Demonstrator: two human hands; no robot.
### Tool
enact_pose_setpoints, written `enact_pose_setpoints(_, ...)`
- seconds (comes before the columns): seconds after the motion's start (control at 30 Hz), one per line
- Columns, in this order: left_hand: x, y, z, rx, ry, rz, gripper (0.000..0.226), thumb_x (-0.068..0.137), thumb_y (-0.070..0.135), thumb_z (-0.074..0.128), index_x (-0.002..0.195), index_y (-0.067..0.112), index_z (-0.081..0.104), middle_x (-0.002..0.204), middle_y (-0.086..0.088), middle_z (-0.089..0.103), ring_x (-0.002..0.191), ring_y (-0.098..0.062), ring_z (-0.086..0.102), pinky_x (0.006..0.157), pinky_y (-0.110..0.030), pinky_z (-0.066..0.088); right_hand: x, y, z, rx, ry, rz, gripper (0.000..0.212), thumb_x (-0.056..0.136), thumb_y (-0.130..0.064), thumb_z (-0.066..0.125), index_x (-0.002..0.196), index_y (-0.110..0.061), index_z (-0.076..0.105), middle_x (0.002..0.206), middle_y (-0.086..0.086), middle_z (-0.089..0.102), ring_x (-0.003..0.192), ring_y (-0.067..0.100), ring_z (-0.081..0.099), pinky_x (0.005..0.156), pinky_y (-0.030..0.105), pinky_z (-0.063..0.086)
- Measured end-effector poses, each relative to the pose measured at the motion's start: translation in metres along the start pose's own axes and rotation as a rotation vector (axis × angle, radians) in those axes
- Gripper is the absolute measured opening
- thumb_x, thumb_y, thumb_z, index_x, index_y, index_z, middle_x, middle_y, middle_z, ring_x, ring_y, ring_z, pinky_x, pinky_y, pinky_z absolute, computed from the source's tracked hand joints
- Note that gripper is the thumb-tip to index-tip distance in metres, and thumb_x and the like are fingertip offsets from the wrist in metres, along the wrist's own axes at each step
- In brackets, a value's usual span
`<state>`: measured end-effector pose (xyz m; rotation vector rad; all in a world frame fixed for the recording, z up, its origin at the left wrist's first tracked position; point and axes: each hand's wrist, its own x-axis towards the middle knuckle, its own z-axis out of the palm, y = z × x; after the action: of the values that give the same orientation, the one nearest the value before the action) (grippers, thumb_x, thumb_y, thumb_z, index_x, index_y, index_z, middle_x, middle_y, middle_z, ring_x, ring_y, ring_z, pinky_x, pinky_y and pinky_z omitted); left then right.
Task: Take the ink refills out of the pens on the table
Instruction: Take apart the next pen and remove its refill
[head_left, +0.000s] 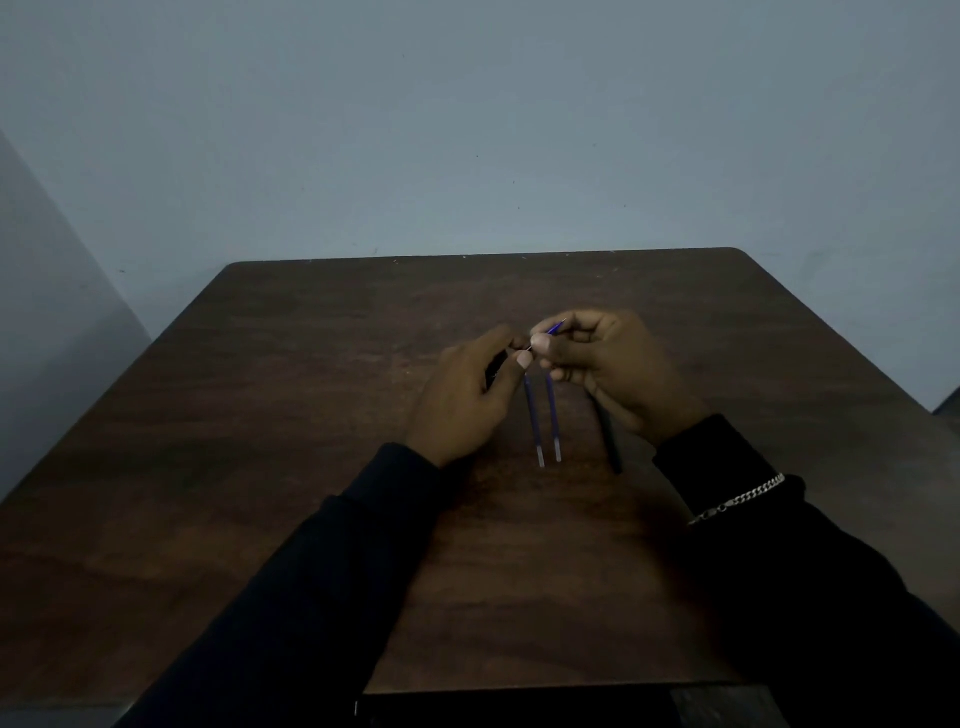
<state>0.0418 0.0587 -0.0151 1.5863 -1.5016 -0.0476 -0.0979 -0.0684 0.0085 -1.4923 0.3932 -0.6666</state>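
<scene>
Blue-grey wall (467, 130) across 12 o'clock, plain, a few tiny dark specks. Paler side wall (47, 291) at 9 o'clock, meeting it along a slanted corner line. Silver chain bracelet (737, 501) at 4 o'clock, lying across a black sleeve (810, 597). Dark strip (519, 707) at 6 o'clock along bottom edge, too dim to identify. Small dark patch (948, 404) at 3 o'clock, right edge, unclear.

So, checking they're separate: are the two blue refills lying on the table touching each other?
Apart. Head view shows bare table between the left refill and right refill along their visible length.
</scene>
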Motion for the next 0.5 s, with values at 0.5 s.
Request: enact_pose_setpoints(0.5,0.010,-0.017,-0.039,0.000,-0.161,-0.141,0.024,0.103,0.018,0.058,0.091,0.007,0.076,0.071,0.000,0.065,0.065,-0.018,0.062,0.062,-0.033,0.047,0.001,-0.005,-0.004,0.058,0.235,-0.125,0.009,0.106,-0.018,0.056,0.103,-0.011,0.062,0.090,0.010,0.081,0.074,0.021,0.078,0.058,0.024,0.059)
